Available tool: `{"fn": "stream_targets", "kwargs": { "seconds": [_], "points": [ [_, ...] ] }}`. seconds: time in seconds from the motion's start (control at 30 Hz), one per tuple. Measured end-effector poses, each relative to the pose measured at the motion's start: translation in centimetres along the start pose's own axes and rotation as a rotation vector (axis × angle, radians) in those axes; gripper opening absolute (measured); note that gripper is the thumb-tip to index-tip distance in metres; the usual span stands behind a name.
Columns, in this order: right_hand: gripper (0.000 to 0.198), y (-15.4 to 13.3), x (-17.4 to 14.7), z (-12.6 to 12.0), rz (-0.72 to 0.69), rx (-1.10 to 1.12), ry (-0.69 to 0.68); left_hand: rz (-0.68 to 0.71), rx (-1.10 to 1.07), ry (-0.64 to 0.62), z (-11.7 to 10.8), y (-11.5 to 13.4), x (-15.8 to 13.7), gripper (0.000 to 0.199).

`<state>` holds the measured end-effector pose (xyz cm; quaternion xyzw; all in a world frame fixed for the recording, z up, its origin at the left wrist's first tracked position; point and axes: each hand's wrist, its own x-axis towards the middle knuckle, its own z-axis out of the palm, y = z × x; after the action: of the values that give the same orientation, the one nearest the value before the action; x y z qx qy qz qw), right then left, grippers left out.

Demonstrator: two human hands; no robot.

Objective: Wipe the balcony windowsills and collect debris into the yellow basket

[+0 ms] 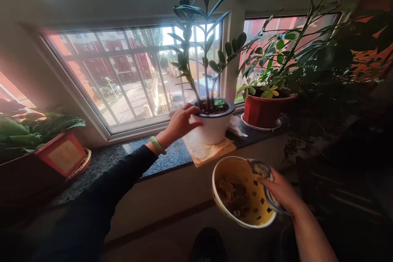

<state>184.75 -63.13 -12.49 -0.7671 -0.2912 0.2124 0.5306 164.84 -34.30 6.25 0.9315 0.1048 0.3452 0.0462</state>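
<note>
A white flowerpot [211, 129] with a dark rim stands on a sheet of brown paper [201, 153] on the windowsill. From it rises a tall plant [206, 41] with upright stems and dark leaves. My left hand [181, 123], with a green bangle at the wrist, is at the pot's left rim, fingers over the edge and thumb outside. My right hand [281, 190] grips the right rim of a yellow bucket [260, 208] with dark square marks. A bunched cloth [260, 168] is pressed between that hand and the rim. Some dark debris [236, 200] lies in the bucket.
A red pot [260, 110] on a white saucer holds a leafy plant to the right. At the left, a red square planter [66, 155] stands on the speckled stone sill [172, 153]. Behind is a barred window [132, 73]. A dark shoe [208, 245] shows below.
</note>
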Motion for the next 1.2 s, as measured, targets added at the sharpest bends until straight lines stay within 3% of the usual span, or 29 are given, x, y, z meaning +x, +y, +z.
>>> {"fn": "stream_targets", "kwargs": {
  "seconds": [0.17, 0.33, 0.83, 1.07, 1.2],
  "points": [
    [0.048, 0.7, 0.6, 0.7, -0.018, 0.01, -0.016, -0.004, -0.059, -0.078, -0.4, -0.6, 1.1, 0.022],
    [0.042, 0.0, 0.5, 0.9, -0.061, 0.009, -0.01, -0.032, -0.057, -0.057, -0.3, -0.4, 1.1, 0.019],
    [0.05, -1.0, 0.7, 1.2, -0.07, 0.064, -0.05, -0.139, 0.049, -0.012, -3.9, -0.4, -2.0, 0.016],
    [0.053, -0.1, 1.1, 1.3, -0.072, 0.021, -0.042, -0.125, -0.086, 0.074, -3.5, -0.8, -2.8, 0.017],
    [0.051, 0.1, 1.3, 1.5, -0.097, 0.011, -0.047, -0.261, -0.222, 0.19, -4.0, -0.6, -4.3, 0.033]
  ]
}}
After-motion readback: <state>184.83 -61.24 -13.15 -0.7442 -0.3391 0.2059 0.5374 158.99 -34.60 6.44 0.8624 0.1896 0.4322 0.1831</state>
